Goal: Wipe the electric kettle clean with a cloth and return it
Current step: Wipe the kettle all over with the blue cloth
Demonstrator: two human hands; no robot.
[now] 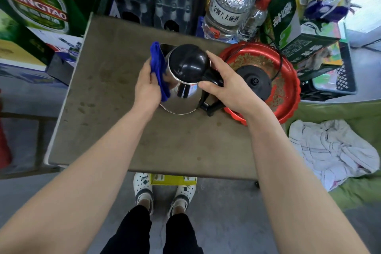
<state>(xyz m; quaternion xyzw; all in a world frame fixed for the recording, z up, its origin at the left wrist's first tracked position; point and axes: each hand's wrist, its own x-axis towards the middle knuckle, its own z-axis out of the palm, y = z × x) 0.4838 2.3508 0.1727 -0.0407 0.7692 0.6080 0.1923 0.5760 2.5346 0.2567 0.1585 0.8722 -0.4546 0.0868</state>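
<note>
Head view: kettle on table. Right hand fingers clamped on handle; left hand presses cloth against steel (likely slippery; handle safest).

Single head-worn wide-angle view, looking steeply down and forward over a brown table. Both forearms run in from the bottom corners, shoes visible directly below. Close range, edges bend with lens distortion. No second view to overlap.
</note>
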